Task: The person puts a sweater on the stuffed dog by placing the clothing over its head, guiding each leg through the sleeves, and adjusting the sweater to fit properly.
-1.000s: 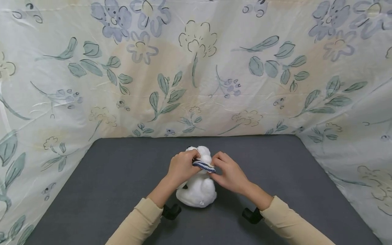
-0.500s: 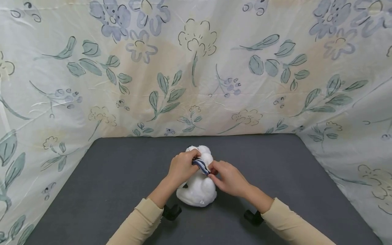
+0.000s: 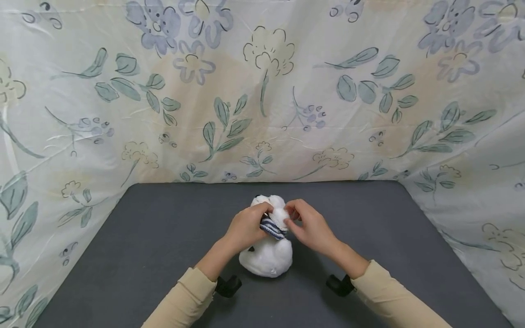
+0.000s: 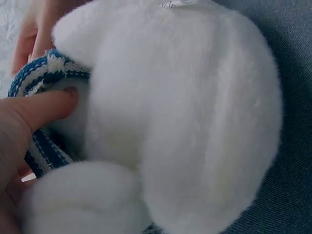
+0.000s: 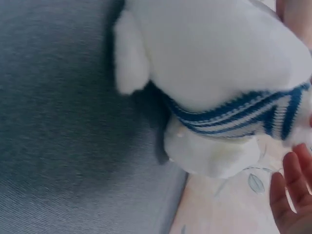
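Note:
A white plush toy animal (image 3: 268, 259) sits on the grey table with its back toward me. Round its neck runs a blue-and-white striped knitted scarf (image 3: 272, 228). My left hand (image 3: 246, 228) grips the scarf at the toy's left side; in the left wrist view its thumb (image 4: 53, 107) crosses the scarf loop (image 4: 46, 68). At the right of the toy's head is my right hand (image 3: 311, 228), with thumb and forefinger close to the fur and the scarf's edge. Several of its fingers (image 5: 292, 180) show loosely bent in the right wrist view, below the scarf (image 5: 234, 114); the fingertips' contact is partly hidden.
The dark grey table (image 3: 172, 237) spreads out on both sides of the toy. A flower-patterned curtain (image 3: 266, 136) hangs behind and beside the table. Black wrist mounts (image 3: 228, 286) sit under both wrists.
My right hand pulled the scarf's end downward, then moved up and away to the right of the head. The scarf now lies flatter, its stripes showing wider. The left hand stays at the neck.

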`<action>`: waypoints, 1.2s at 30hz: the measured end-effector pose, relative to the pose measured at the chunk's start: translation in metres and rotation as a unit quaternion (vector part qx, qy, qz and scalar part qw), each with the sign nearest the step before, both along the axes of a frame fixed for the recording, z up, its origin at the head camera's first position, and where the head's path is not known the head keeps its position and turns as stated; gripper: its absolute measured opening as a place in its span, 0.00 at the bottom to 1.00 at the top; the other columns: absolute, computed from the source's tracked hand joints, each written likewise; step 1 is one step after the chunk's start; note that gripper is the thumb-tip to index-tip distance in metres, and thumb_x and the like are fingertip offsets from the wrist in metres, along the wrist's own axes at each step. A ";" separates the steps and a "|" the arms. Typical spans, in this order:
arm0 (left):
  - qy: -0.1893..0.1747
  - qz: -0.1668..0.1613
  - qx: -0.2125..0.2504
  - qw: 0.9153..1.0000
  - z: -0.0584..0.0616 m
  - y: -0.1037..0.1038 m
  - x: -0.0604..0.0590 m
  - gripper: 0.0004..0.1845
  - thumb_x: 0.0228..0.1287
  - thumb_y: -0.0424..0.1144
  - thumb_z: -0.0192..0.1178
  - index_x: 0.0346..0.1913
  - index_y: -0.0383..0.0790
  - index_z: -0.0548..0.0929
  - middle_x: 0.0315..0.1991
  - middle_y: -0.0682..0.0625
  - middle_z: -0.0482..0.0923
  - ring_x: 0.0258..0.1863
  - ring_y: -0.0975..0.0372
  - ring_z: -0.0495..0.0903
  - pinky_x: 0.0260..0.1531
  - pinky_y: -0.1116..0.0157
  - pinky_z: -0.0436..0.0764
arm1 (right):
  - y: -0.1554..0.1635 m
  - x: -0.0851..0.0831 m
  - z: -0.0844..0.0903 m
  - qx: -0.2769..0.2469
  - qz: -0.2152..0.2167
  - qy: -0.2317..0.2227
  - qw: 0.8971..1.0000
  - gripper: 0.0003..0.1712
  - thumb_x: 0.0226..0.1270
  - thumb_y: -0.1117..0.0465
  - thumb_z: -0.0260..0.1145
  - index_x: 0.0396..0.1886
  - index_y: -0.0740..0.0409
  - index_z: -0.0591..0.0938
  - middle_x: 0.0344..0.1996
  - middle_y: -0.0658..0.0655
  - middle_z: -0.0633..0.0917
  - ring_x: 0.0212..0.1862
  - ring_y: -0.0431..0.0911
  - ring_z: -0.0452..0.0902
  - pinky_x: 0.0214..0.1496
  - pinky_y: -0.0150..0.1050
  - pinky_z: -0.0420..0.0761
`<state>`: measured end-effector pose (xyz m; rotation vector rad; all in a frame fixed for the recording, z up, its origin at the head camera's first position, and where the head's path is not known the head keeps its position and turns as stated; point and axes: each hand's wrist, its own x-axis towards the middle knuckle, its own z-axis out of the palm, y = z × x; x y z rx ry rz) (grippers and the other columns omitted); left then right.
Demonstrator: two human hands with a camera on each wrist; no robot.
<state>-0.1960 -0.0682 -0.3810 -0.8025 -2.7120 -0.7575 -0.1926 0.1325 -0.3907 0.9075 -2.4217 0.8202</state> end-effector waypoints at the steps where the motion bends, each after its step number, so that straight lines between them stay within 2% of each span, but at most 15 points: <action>1: 0.007 0.000 0.000 1.000 -0.001 0.000 0.000 0.20 0.47 0.37 0.70 0.44 0.46 0.77 0.39 0.55 0.80 0.34 0.66 0.78 0.33 0.65 0.77 | 0.000 0.000 0.002 0.004 0.003 -0.009 1.000 0.17 0.55 0.64 0.69 0.44 0.56 0.75 0.33 0.50 0.76 0.33 0.43 0.75 0.35 0.36 0.77; 4: 0.027 0.005 0.004 1.000 -0.004 0.001 -0.001 0.18 0.46 0.37 0.70 0.43 0.46 0.77 0.37 0.55 0.81 0.32 0.66 0.78 0.31 0.65 0.77 | -0.002 -0.001 0.004 0.017 0.013 -0.035 0.999 0.21 0.55 0.63 0.69 0.49 0.55 0.75 0.34 0.50 0.76 0.34 0.42 0.75 0.35 0.37 0.78; 12: 0.071 0.025 0.002 0.997 -0.007 0.004 -0.002 0.16 0.46 0.36 0.70 0.40 0.47 0.78 0.32 0.55 0.82 0.24 0.65 0.78 0.23 0.67 0.75 | -0.005 -0.004 0.007 0.060 0.018 -0.101 0.993 0.25 0.56 0.59 0.68 0.53 0.59 0.74 0.39 0.51 0.79 0.34 0.40 0.73 0.33 0.31 0.74; 18: 0.071 0.027 0.003 0.997 -0.009 0.004 -0.001 0.17 0.48 0.38 0.69 0.43 0.48 0.78 0.34 0.56 0.82 0.27 0.64 0.79 0.25 0.67 0.76 | -0.006 -0.006 0.010 0.058 0.017 -0.124 0.990 0.21 0.57 0.60 0.67 0.50 0.58 0.74 0.32 0.49 0.79 0.31 0.43 0.75 0.29 0.30 0.72; 23: 0.024 -0.001 -0.006 1.000 -0.005 0.001 0.000 0.23 0.50 0.39 0.69 0.50 0.47 0.76 0.43 0.54 0.81 0.37 0.64 0.80 0.34 0.65 0.78 | -0.004 -0.006 0.012 0.065 0.017 -0.139 0.988 0.17 0.58 0.61 0.66 0.46 0.58 0.74 0.29 0.49 0.79 0.28 0.41 0.74 0.27 0.28 0.71; 26: -0.013 -0.034 -0.022 0.999 0.000 -0.002 0.001 0.28 0.48 0.39 0.70 0.55 0.44 0.75 0.49 0.52 0.79 0.46 0.61 0.78 0.45 0.62 0.76 | -0.002 -0.005 0.015 0.068 0.022 -0.144 0.987 0.16 0.58 0.62 0.65 0.45 0.57 0.74 0.30 0.50 0.80 0.27 0.37 0.73 0.26 0.28 0.72; 29: -0.042 -0.073 -0.037 0.996 0.006 -0.007 0.002 0.34 0.47 0.45 0.71 0.59 0.42 0.73 0.53 0.51 0.77 0.51 0.61 0.75 0.52 0.60 0.73 | 0.000 -0.005 0.017 0.071 0.027 -0.144 0.987 0.15 0.58 0.63 0.65 0.45 0.58 0.73 0.30 0.50 0.80 0.26 0.35 0.72 0.25 0.27 0.72; 31: -0.062 -0.088 -0.037 0.994 0.011 -0.008 0.003 0.36 0.47 0.49 0.71 0.60 0.42 0.73 0.53 0.52 0.76 0.50 0.62 0.75 0.52 0.60 0.72 | 0.002 -0.005 0.017 0.072 0.029 -0.144 0.987 0.15 0.58 0.64 0.65 0.45 0.58 0.73 0.30 0.51 0.81 0.25 0.34 0.72 0.24 0.27 0.72; 33: -0.080 -0.094 -0.028 0.992 0.015 -0.009 0.004 0.36 0.49 0.53 0.68 0.61 0.43 0.73 0.51 0.53 0.77 0.45 0.64 0.74 0.47 0.61 0.73 | 0.004 -0.005 0.018 0.071 0.029 -0.144 0.987 0.15 0.58 0.64 0.65 0.45 0.58 0.74 0.30 0.51 0.81 0.24 0.34 0.72 0.24 0.27 0.72; 36: -0.106 -0.085 -0.001 0.991 0.020 -0.007 0.003 0.29 0.56 0.53 0.63 0.58 0.43 0.75 0.45 0.53 0.78 0.38 0.65 0.75 0.38 0.65 0.75 | 0.005 -0.005 0.018 0.069 0.031 -0.145 0.987 0.15 0.58 0.63 0.65 0.45 0.58 0.74 0.31 0.51 0.81 0.25 0.34 0.72 0.24 0.27 0.72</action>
